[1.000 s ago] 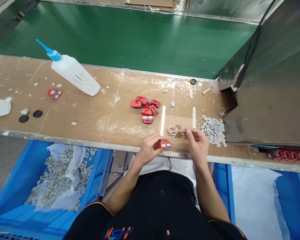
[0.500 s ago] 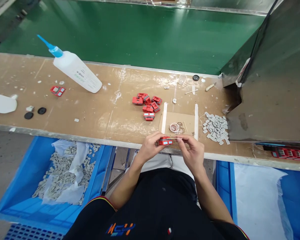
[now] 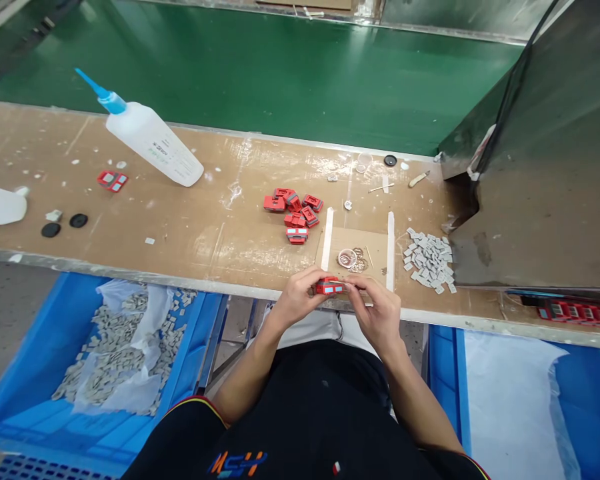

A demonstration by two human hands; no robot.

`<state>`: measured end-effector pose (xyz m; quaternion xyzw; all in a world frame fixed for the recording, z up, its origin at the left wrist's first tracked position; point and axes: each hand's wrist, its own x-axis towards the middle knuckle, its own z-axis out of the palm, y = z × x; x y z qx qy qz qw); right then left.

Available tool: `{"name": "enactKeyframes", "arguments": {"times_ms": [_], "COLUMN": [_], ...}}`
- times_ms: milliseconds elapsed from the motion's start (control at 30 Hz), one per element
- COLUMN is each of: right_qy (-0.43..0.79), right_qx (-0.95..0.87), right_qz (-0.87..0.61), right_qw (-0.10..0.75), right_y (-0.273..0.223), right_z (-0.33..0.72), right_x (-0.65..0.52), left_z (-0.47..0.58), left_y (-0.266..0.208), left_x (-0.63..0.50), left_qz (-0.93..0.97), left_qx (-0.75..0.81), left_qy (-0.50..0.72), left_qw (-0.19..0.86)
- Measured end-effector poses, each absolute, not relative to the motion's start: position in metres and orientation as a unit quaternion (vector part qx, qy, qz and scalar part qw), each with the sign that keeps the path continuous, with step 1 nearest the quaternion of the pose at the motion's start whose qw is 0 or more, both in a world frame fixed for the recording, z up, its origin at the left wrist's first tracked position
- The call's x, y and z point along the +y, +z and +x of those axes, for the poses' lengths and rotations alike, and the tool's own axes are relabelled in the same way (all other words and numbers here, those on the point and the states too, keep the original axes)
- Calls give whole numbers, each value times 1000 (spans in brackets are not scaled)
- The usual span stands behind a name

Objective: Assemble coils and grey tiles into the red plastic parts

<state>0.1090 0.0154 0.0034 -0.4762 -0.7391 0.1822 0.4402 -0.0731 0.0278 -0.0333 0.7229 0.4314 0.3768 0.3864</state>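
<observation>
My left hand [image 3: 296,298] pinches a small red plastic toy vehicle part [image 3: 329,288] with pale window panels, just over the table's front edge. Between the fingertips of my right hand [image 3: 379,312] is a thin wooden stick [image 3: 338,281], its tip at the top of the red part. Beyond my hands sits a small clear cup [image 3: 347,258] of dark liquid, with smears and another thin stick [image 3: 369,257] beside it on a cardboard sheet [image 3: 360,237]. Several similar red parts [image 3: 296,219] lie in a cluster to the left of the cup.
At right is a heap of small grey pieces [image 3: 429,260] near a metal housing [image 3: 525,200]. A white bottle with a blue nozzle [image 3: 155,143] lies at left. Blue bins [image 3: 23,373] flank me below the table, and a green belt [image 3: 280,73] runs behind it.
My right hand has moved slightly left, bringing the stick closer in over the red part. My left hand stays in place with its hold. The whole view has shifted a little.
</observation>
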Motion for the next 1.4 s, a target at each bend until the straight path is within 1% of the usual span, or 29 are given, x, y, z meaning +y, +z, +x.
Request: {"name": "enactKeyframes", "arguments": {"times_ms": [133,333,467,600,667,800,933,1033,1133,1200,1300,1400], "right_qy": [167,188,179,142,146,151,75,24,7,1,-6,-19], "right_qx": [-746,-738,-699,-682,-688,-708,-693,-708,-744,-764,-789,-805], "right_qz": [-479,-479,-524,-540,-537,-542,-594,-627,-624,-615,-594,-576], "right_qw": [431,437,452,473,465,427,403,325,237,195,157,140], "right_y": [3,8,12,3,-5,-17,-17,-19,-25,-28,-29,-25], "right_z": [110,111,118,120,116,120,163,203,226,231,229,226], "right_x": [17,16,21,37,45,50,46,45,48,50,53,54], "left_z": [-73,-74,-77,-80,-81,-82,-83,-83,-82,-81,-81,-80], "left_y": [-33,-34,-36,-39,-40,-39,-38,-39,-38,-37,-36,-37], "left_x": [28,28,28,26,26,26,27,29,30,30,29,27], "left_qz": [724,718,708,704,700,698,704,708,706,704,700,697], "left_qx": [436,435,442,444,446,443,433,426,423,426,430,433], "left_qy": [370,374,370,373,375,377,384,384,381,379,380,386], "left_qw": [386,394,408,410,413,417,411,413,420,423,424,422]}}
